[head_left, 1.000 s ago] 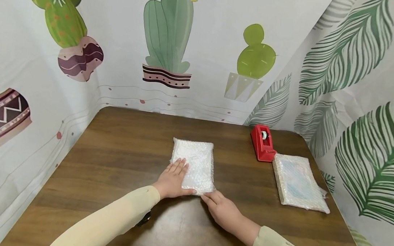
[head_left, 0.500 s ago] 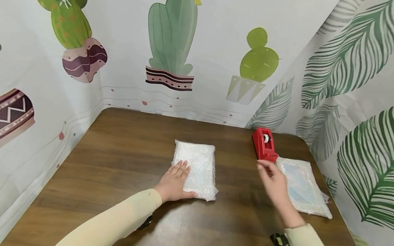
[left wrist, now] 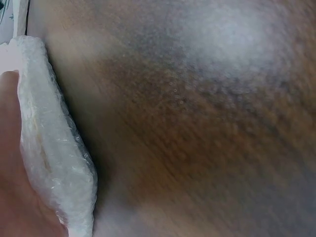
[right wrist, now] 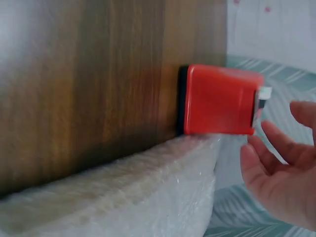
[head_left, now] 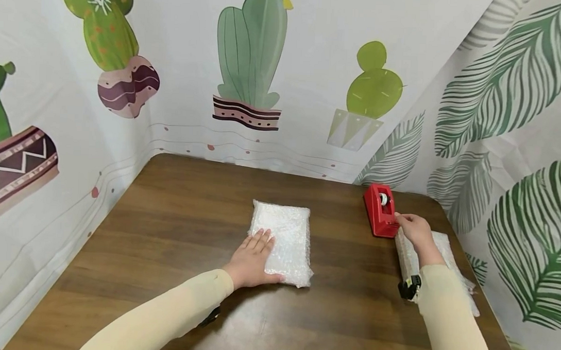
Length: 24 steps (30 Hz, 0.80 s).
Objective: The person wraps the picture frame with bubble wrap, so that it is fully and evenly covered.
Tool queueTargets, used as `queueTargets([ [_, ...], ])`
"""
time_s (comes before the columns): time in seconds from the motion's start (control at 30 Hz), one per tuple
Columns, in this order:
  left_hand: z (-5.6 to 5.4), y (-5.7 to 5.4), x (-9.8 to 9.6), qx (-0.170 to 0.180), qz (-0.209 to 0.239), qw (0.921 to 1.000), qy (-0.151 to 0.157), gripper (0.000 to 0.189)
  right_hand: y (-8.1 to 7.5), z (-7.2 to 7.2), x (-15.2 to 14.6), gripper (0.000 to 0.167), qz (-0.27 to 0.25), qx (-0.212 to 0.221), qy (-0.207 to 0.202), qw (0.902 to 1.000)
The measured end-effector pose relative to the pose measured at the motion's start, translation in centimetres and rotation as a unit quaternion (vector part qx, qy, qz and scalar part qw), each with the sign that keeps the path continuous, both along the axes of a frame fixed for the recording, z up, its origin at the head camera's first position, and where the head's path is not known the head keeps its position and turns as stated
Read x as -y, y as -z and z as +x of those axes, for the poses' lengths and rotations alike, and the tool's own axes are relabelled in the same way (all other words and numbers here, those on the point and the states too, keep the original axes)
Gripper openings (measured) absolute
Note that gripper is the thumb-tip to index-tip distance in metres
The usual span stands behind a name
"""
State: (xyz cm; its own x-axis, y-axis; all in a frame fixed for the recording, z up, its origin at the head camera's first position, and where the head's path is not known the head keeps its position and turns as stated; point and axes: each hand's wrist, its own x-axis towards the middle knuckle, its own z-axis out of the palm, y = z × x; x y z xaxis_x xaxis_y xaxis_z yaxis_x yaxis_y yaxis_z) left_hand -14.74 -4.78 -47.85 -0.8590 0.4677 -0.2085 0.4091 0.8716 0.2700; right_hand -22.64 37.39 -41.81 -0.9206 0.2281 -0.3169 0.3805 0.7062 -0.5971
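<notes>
Near the middle of the table lies a flat package wrapped in bubble wrap (head_left: 291, 242). My left hand (head_left: 251, 261) rests on its left side and near corner with fingers spread; the left wrist view shows the wrap's edge (left wrist: 59, 143) beside the hand. My right hand (head_left: 416, 233) is at the front end of a red tape dispenser (head_left: 377, 212). In the right wrist view its loosely bent fingers (right wrist: 284, 163) stand apart just beside the dispenser (right wrist: 217, 101), with no tape visible between them. Whether a fingertip touches the dispenser I cannot tell.
A second bubble-wrapped package (head_left: 407, 256) lies at the right edge of the wooden table (head_left: 182, 213), under my right hand and forearm and close to the dispenser. Cloth printed with cacti and leaves (head_left: 306, 93) hangs behind and at the sides.
My right hand has left the near right corner of the middle package and moved right and away to the tape dispenser. The left hand stays on the package.
</notes>
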Motion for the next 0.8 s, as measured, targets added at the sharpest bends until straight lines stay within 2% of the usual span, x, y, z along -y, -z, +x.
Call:
queueTargets([
  [0.17,0.1,0.2,0.0,-0.007,0.002,1.0,0.001,0.103,0.7,-1.4,-0.8,0.07,-0.053,0.055,-0.033,0.9965],
  [0.23,0.1,0.2,0.0,-0.005,0.002,1.0,0.002,0.103,1.3,-1.6,-0.9,0.063,-0.074,0.054,-0.032,0.9953],
  [0.33,0.1,0.3,0.0,-0.003,0.003,1.0,0.002,0.103,2.0,-1.8,-0.7,0.054,-0.091,0.03,-0.017,0.9952],
  [0.47,0.2,0.2,0.0,-0.004,0.005,1.0,0.0,0.103,2.3,-1.7,-0.2,0.05,-0.101,0.004,-0.003,0.9949],
  [0.8,0.2,0.1,0.0,-0.002,0.004,1.0,-0.004,0.103,1.5,-1.7,2.0,0.056,-0.168,0.035,0.032,0.9846],
])
